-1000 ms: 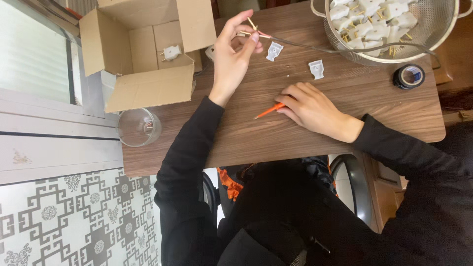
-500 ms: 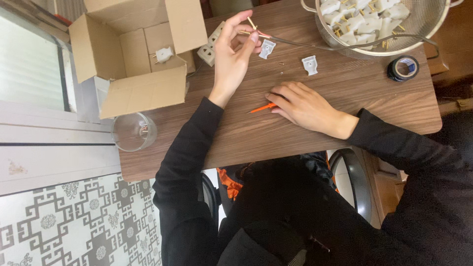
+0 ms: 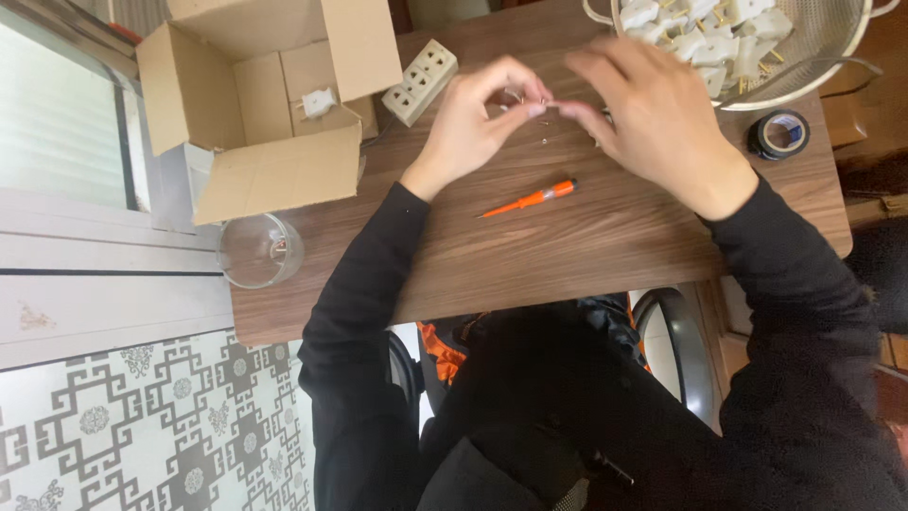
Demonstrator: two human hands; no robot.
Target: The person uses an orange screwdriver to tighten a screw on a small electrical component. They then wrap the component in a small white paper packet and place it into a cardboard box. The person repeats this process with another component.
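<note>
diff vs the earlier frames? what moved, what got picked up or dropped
The right hand let go of the orange screwdriver and rose to meet the left hand; their fingertips now pinch something too small to make out. The screwdriver lies free on the wooden table. Unchanged: the cardboard box, the glass bowl, the metal colander of white parts, the tape roll.

1 package shows: an open brown cardboard box (image 3: 260,104) at the far left corner of the wooden table (image 3: 586,246), flaps spread, lying on its side, with 1 small white part inside. No labels, signs or screens.
</note>
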